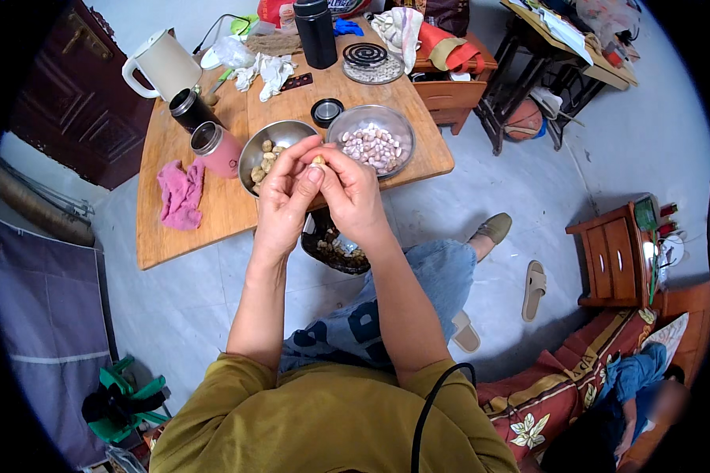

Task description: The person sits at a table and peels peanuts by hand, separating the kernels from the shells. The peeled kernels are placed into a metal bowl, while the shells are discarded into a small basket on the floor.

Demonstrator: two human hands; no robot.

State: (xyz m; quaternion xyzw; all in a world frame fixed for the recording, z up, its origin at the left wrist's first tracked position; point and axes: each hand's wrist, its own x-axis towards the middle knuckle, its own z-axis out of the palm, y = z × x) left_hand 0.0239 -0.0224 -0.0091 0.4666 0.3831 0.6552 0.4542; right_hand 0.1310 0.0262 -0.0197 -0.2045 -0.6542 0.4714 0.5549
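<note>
My left hand (287,204) and my right hand (354,192) meet over the table's near edge. Between their thumbs and fingertips is a small pale nut, apparently a peanut (318,161), partly hidden by the fingers. Just beyond my left hand, a stainless steel bowl (249,143) holds several tan, rough-skinned nuts (267,158), which look like peanuts in the shell. Beyond my right hand stands a clear bowl (411,139) with many pinkish-white kernels (376,146). Below my hands, a dark bin (331,260) contains shell pieces.
On the wooden table (213,245) are a pink cup (219,155), a black cup (190,112), a pink cloth (180,195), a kettle (168,65), a black flask (315,35) and a mosquito coil (365,54). Slippers (533,291) lie on the floor. A person (627,408) is at lower right.
</note>
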